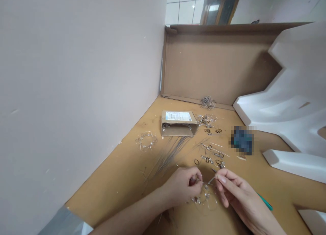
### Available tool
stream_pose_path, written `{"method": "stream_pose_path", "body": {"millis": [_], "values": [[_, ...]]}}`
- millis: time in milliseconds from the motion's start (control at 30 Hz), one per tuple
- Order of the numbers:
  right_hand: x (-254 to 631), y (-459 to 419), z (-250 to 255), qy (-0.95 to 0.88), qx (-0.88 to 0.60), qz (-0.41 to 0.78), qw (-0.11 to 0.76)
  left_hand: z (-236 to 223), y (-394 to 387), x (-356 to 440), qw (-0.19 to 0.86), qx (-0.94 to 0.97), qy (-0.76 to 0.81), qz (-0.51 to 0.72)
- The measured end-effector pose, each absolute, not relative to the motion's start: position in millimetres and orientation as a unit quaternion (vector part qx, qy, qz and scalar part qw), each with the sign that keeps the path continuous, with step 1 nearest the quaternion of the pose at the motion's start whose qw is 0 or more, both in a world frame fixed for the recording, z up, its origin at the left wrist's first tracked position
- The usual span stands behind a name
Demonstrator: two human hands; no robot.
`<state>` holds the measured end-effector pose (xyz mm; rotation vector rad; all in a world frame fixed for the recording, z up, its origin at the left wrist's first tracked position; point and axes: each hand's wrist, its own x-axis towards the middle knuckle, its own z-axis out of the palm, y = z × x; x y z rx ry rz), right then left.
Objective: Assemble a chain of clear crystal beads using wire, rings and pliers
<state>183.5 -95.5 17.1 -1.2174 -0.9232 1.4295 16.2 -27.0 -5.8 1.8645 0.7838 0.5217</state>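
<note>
Low in the view, a beaded wire ring (pixel 206 196) with clear beads and loose wire loops hangs between my hands. My left hand (pixel 183 184) is closed in a pinch on the ring's upper left side; its fingertips are partly hidden. Close by on the right, my right hand (pixel 235 190) pinches a thin pale wire (pixel 211 180) between thumb and forefinger. A green handle (pixel 265 202) sticks out behind the right hand, and a dark pointed tip shows above its fingers; whether the hand also grips this tool is unclear.
Beyond my hands lie loose black rings (pixel 196 162) with clear beads, and long straight wires (pixel 170 155). An open cardboard box (pixel 178 123) stands farther back, with a finished-looking beaded ring (pixel 147 139) to its left. Wire piles (pixel 208 102), a blurred dark object (pixel 242 140) and white foam (pixel 292 160) are rightward.
</note>
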Motion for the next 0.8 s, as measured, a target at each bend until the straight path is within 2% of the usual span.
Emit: {"method": "stream_pose_path", "body": {"millis": [367, 567, 800], "values": [[185.3, -96.9, 16.1, -0.405, -0.536, 0.535, 0.512, -6.4, -26.4, 16.0, 0.527, 0.752, 0.323, 0.229], [177.0, -100.5, 14.6, -0.5, -0.607, 0.404, 0.467, -6.4, -23.9, 16.4, 0.555, 0.716, 0.35, 0.237], [171.4, -101.8, 11.9, -0.576, -0.618, 0.334, 0.418, -1.8, -19.3, 16.0, 0.601, 0.673, 0.364, 0.232]]}}
